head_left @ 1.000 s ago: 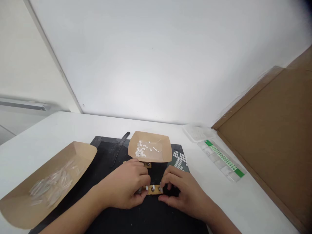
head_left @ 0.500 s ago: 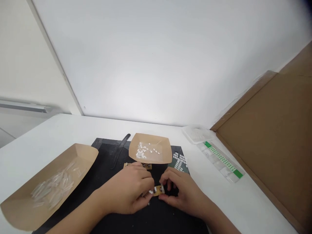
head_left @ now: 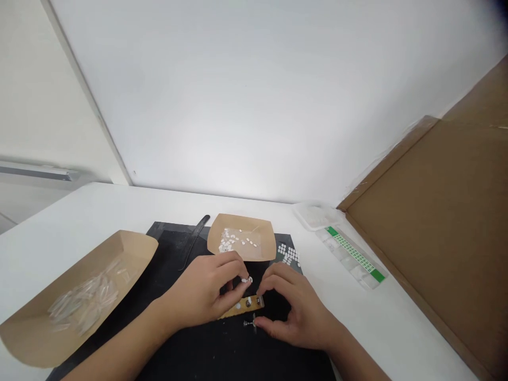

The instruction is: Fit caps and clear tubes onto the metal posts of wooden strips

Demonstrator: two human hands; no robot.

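Note:
My left hand (head_left: 214, 286) is closed in a pinch on a tiny white-and-silver piece (head_left: 248, 279), held just above a yellowish strip (head_left: 234, 309). That strip lies on a black mat (head_left: 222, 349) and bears round metal studs (head_left: 248, 302) and small white spots; its left part is hidden behind my left hand. Around the right end of the strip my right hand (head_left: 297, 307) has its thumb and forefinger apart. By the right thumb tip lies a small silver metal piece (head_left: 250, 323), touching or very near it.
A cardboard tray (head_left: 268, 241) behind the hands contains small white ovals. Clear tips fill a larger tray (head_left: 138, 243) at left. A dark curved tool (head_left: 194, 238) lies on the mat. Right are a sheet of white pads (head_left: 289, 254), a green-labelled clear case (head_left: 355, 254) and a brown carton (head_left: 444, 211).
My left hand has lifted off the strip with the tiny piece. My right thumb and forefinger have spread from the strip's right end. The silver metal piece now shows below the strip.

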